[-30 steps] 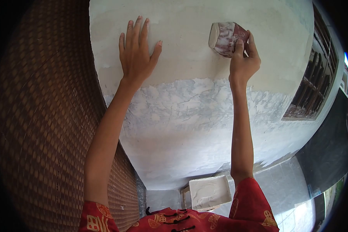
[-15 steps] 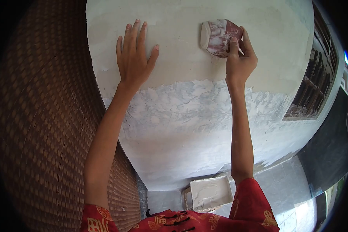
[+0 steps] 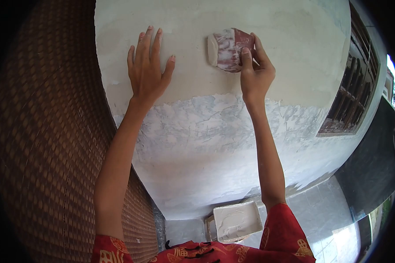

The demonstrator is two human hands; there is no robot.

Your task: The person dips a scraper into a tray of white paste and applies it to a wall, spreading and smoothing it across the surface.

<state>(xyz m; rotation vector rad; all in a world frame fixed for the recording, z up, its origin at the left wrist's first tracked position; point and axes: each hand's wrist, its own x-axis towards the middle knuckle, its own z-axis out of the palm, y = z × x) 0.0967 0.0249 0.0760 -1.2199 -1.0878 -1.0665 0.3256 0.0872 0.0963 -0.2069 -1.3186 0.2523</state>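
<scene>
My left hand (image 3: 149,72) lies flat against the upper wall (image 3: 188,65), its fingers spread and nothing in it. To its right, my right hand (image 3: 256,72) pinches a dark red scraper (image 3: 232,49) between thumb and fingers. Whitish paste smears the scraper's face, and a thick strip of it sits along the left edge, which is at the wall. The upper wall has a beige coat that ends in a ragged line, with patchy white and grey below.
A tray (image 3: 238,221) of pale paste stands low on a support near my body. Brown woven matting (image 3: 52,131) runs down the left. A barred window (image 3: 351,92) is at the right, above a tiled floor (image 3: 320,206).
My right hand and the scraper have moved left along the wall, closer to my left hand. My left hand stays spread in about the same place on the wall.
</scene>
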